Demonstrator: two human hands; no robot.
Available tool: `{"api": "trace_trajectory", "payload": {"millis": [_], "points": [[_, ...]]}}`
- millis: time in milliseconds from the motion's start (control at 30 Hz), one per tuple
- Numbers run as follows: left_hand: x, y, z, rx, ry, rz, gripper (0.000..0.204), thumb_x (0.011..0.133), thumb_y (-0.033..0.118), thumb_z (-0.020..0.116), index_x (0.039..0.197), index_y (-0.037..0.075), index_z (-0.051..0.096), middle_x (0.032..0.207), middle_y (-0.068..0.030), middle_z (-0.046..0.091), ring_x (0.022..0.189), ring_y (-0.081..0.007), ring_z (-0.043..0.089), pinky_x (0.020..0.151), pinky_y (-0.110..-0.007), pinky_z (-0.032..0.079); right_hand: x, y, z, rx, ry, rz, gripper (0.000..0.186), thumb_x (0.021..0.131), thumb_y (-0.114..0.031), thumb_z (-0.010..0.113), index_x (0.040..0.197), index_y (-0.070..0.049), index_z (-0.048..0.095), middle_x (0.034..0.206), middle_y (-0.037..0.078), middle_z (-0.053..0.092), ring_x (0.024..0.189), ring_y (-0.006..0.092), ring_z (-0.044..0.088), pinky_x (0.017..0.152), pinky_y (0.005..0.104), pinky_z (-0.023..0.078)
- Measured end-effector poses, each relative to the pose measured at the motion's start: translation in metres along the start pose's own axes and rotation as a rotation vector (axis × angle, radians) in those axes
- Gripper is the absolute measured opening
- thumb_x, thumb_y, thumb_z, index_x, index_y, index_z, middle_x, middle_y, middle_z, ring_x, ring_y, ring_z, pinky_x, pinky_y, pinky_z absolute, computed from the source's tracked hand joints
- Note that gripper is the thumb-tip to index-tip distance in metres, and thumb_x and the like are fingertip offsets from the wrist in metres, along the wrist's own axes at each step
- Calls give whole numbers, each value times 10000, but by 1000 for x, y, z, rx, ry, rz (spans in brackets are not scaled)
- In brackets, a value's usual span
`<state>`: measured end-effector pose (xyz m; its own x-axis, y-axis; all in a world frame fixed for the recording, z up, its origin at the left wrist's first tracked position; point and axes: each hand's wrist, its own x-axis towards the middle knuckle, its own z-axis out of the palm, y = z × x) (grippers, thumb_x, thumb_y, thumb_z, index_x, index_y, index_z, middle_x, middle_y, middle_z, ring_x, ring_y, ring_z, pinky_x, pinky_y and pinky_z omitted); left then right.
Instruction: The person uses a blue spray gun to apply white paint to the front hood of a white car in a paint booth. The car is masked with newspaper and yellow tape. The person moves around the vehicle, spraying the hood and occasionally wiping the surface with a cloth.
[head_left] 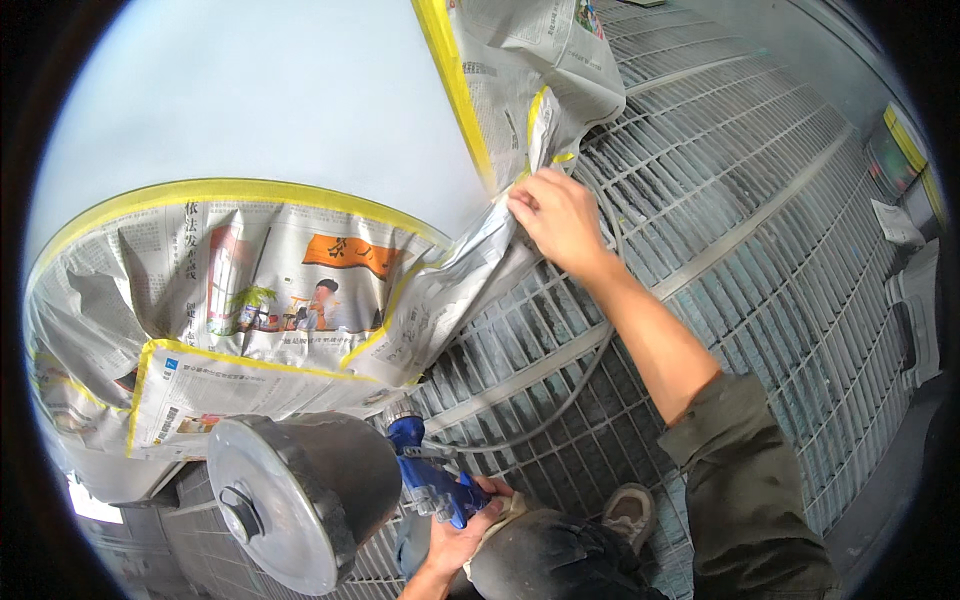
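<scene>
A blue spray gun [440, 485] with a large round grey metal cup [350, 480] is gripped in my left hand [462, 535], low in front of my knees. The cup's flat lid faces left. A pale cloth [500, 525] lies against this hand; whether the fingers hold it too, I cannot tell. My right hand [555, 220] is closed in a pinch on a folded edge of the masking newspaper [465, 280]. Yellow masking tape [230, 190] fixes the newspaper around a smooth white curved panel [270, 100]. The fingertips are beside the panel's lower right corner.
Metal floor grating [720, 200] spreads below and to the right. A grey hose [570, 400] curves across it from near the gun. My shoe [630, 515] rests on the grating. Taped sheets and a grey plastic part [915, 315] stand at the far right.
</scene>
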<state>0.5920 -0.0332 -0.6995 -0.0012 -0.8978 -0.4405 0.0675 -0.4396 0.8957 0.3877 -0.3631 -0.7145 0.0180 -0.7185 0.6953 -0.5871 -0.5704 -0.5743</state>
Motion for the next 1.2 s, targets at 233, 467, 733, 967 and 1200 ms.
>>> {"api": "trace_trajectory", "payload": {"millis": [233, 467, 733, 967, 1200], "points": [[3, -1, -1, 51, -16, 20, 186, 853, -17, 647, 1019, 22, 574, 1003, -68, 645, 894, -110, 582, 777, -256, 481, -133, -103, -40, 660, -640, 331, 406, 894, -436, 641, 1067, -69, 651, 994, 111, 660, 893, 231, 637, 813, 377, 504], [16, -8, -9, 207, -99, 35, 189, 854, 40, 667, 1029, 18, 601, 956, -14, 614, 852, -89, 564, 751, -257, 484, -181, -155, -56, 840, -670, 138, 918, 833, -407, 732, 1471, 15, 224, 1402, 266, 403, 1237, 402, 475, 1040, 453, 378], [38, 38, 14, 993, -312, 138, 399, 821, 266, 767, 1124, 34, 652, 970, -157, 694, 762, -245, 696, 701, -356, 547, -211, -153, -48, 1396, -325, 847, 325, 952, -56, 578, 1263, -45, 484, 1141, 74, 564, 1087, 161, 561, 911, 331, 520], [47, 52, -22, 885, 76, 333, 288, 784, 255, 799, 957, 39, 720, 908, -129, 717, 797, -253, 706, 709, -337, 548, -185, -100, -105, 1441, 20, 973, 311, 965, -185, 541, 1247, -53, 523, 1167, 86, 572, 1081, 205, 563, 747, 408, 606], [47, 19, -61, 763, 509, 300, 224, 815, 165, 776, 909, -24, 700, 782, -95, 699, 680, -118, 602, 625, -269, 483, -185, -92, -132, 1272, 22, 907, 356, 999, -377, 446, 1132, -57, 530, 1075, 80, 561, 971, 184, 578, 603, 317, 562]]}}
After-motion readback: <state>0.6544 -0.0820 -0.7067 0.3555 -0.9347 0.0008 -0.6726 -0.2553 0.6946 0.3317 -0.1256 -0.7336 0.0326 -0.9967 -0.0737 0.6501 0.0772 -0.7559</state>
